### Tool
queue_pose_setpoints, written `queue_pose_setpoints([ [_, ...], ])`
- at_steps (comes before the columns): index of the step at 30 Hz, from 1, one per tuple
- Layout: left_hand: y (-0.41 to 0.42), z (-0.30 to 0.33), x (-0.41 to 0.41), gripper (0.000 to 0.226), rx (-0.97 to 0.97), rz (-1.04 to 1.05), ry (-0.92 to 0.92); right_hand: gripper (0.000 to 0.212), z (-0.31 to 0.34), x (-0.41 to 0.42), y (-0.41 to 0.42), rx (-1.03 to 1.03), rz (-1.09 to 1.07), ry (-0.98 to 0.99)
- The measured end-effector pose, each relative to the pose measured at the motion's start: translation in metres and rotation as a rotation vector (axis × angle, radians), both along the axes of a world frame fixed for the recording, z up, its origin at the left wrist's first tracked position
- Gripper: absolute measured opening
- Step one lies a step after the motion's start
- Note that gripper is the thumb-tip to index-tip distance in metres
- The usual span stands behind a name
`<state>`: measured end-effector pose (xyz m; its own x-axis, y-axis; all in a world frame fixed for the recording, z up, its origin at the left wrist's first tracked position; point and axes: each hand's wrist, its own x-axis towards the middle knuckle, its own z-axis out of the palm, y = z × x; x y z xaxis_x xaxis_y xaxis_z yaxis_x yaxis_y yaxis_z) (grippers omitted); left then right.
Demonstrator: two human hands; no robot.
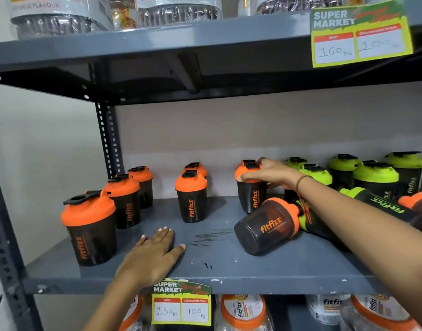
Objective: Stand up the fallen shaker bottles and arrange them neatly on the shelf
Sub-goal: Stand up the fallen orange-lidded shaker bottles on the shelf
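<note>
Black shaker bottles with orange lids stand on the grey shelf (pixel 205 266): three in a row at the left (pixel 89 232), two in the middle (pixel 191 199). My right hand (pixel 269 174) grips the orange lid of an upright shaker bottle (pixel 251 199) further back. In front of it an orange-lidded bottle (pixel 267 225) lies on its side, bottom toward me. A green-lidded bottle (pixel 377 204) lies fallen under my right forearm, and another orange-lidded one (pixel 418 204) lies at the right edge. My left hand (pixel 155 254) rests flat on the shelf, fingers apart, holding nothing.
Several green-lidded shakers (pixel 375 180) stand at the back right. A price tag (pixel 181 304) hangs on the shelf's front edge, another (pixel 359 34) on the shelf above. Large jars (pixel 243 311) fill the shelf below and the one above. A perforated steel post (pixel 107 139) stands at the back left.
</note>
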<state>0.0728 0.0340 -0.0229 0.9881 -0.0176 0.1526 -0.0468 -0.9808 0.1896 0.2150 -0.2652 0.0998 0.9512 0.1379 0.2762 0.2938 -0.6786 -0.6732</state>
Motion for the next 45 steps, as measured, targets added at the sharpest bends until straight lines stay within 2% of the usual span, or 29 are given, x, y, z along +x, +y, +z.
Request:
queue_pose_setpoints([
  [4,0.001,-0.001,0.002,0.069,-0.008,0.004,-0.011,0.053,-0.011,0.004,-0.008,-0.049,0.007,0.011],
  [7,0.001,-0.001,0.003,0.069,-0.008,0.003,-0.009,0.068,-0.014,0.006,-0.013,-0.014,0.023,0.067],
  [10,0.001,-0.001,0.002,0.068,-0.001,0.003,-0.004,0.076,-0.012,0.0,-0.015,-0.082,0.012,0.056],
  [13,0.001,0.001,0.001,0.068,0.006,0.002,0.001,0.093,-0.002,-0.013,-0.019,-0.205,-0.098,-0.112],
  [15,0.0,0.001,0.002,0.067,0.01,0.006,0.003,0.094,0.005,-0.029,-0.024,-0.201,-0.118,-0.29],
  [17,0.0,0.0,0.002,0.068,0.014,0.009,0.008,0.084,0.008,-0.051,-0.029,-0.074,-0.008,-0.396],
  [19,0.001,0.0,0.003,0.068,0.018,0.011,0.024,0.082,0.005,-0.076,-0.037,-0.025,0.169,-0.358],
  [22,0.001,0.001,0.007,0.067,0.024,0.013,0.065,0.093,-0.011,-0.11,-0.047,-0.336,0.367,-0.226],
  [25,0.003,0.007,0.008,0.065,-0.018,-0.002,0.114,0.105,-0.03,-0.118,-0.055,-0.721,0.363,-0.308],
  [28,0.011,0.012,0.004,0.066,-0.008,0.016,0.139,0.101,-0.038,-0.114,-0.057,-0.905,0.333,-0.39],
  [31,0.019,0.009,-0.004,0.067,0.042,0.039,0.11,0.098,-0.04,-0.11,-0.052,-1.004,0.309,-0.435],
  [35,0.02,0.001,-0.012,0.065,0.043,0.034,0.025,0.087,-0.04,-0.111,-0.036,-1.022,0.309,-0.469],
  [38,0.019,0.0,-0.012,0.066,0.047,0.037,0.007,0.091,-0.032,-0.113,-0.017,-1.047,0.305,-0.519],
  [42,0.02,-0.001,-0.01,0.066,0.052,0.038,0.008,0.082,-0.015,-0.122,0.028,-1.183,0.311,-0.812],
  [45,0.021,-0.001,-0.01,0.064,0.05,0.044,0.008,0.055,-0.01,-0.132,0.065,-1.284,0.322,-1.042],
])
